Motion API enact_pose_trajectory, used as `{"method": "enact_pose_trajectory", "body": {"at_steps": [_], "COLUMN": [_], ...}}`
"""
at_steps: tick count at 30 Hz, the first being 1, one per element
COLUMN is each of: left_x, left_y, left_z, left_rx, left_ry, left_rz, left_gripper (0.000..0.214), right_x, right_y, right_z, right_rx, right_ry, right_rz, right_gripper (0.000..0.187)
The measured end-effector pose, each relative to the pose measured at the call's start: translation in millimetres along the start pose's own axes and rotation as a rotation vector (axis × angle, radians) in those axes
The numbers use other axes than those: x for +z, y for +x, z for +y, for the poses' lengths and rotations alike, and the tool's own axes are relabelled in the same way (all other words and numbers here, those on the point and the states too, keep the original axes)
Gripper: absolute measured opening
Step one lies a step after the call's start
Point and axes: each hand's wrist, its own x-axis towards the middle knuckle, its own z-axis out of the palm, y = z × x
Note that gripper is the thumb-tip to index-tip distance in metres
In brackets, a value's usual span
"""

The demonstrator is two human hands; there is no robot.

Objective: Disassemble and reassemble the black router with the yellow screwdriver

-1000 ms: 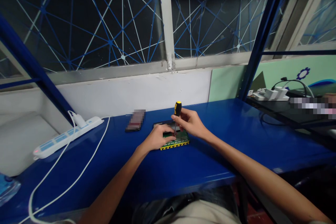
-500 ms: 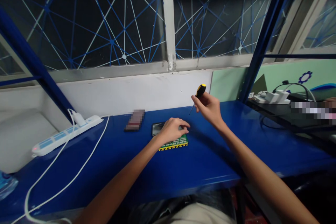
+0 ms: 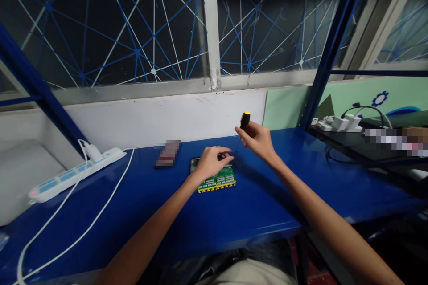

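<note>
My right hand [image 3: 259, 141] grips a black-and-yellow screwdriver [image 3: 245, 120] above the table, handle up. Its thin shaft points down, the tip just right of my left fingertips. Over a green circuit board [image 3: 219, 177] with a yellow toothed edge lies my left hand [image 3: 214, 160]. The left fingers stretch rightward, with a gap between thumb and forefinger. Beyond the board, a dark flat object with a pale rim [image 3: 194, 163] shows partly from under this hand; I cannot tell its kind. Whether the left hand presses on either is unclear.
On the blue table [image 3: 234, 218], a blurred-out phone-like rectangle [image 3: 169, 153] lies left of the board. A white power strip [image 3: 78, 173] with a plug and trailing white cables is at far left. Blue posts flank the window; chargers [image 3: 347, 122] sit at right.
My right hand has come left and slightly down, bringing the screwdriver nearer my left fingertips and more upright. The left hand has lifted or shifted slightly, showing more of the board. The view has shifted a little.
</note>
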Motion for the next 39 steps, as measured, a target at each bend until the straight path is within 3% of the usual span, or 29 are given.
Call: {"method": "enact_pose_trajectory", "body": {"at_steps": [8,12,15,20,28,39], "left_x": [-57.7,-67.8,-68.5,-64.7,-57.2,-57.7], "left_y": [-27.4,-41.9,-49.6,-50.8,-51.3,-53.2], "left_z": [-17.6,-35.4,-45.6,-52.7,-60.3,-60.0], "left_rx": [-0.049,-0.054,-0.093,-0.127,-0.123,-0.101], "left_ry": [-0.096,-0.068,-0.046,-0.123,-0.101,-0.097], "left_rz": [-0.072,-0.062,-0.071,-0.119,-0.153,-0.140], "left_gripper": [0.023,0.020,0.019,0.022,0.019,0.015], "right_x": [52.2,81.3,94.7,96.1,95.7,95.6], "right_y": [-1.0,0.1,-3.3,-10.3,-18.5,-21.2], "right_z": [-23.7,-35.7,-38.4,-36.0,-32.8,-29.5], "right_rx": [0.015,-0.008,-0.034,-0.098,-0.080,-0.110], "right_ry": [0.123,0.186,0.134,0.053,0.044,0.057], "right_rz": [-0.275,-0.433,-0.451,-0.415,-0.445,-0.467], "right_gripper": [0.033,0.032,0.032,0.032,0.031,0.027]}}
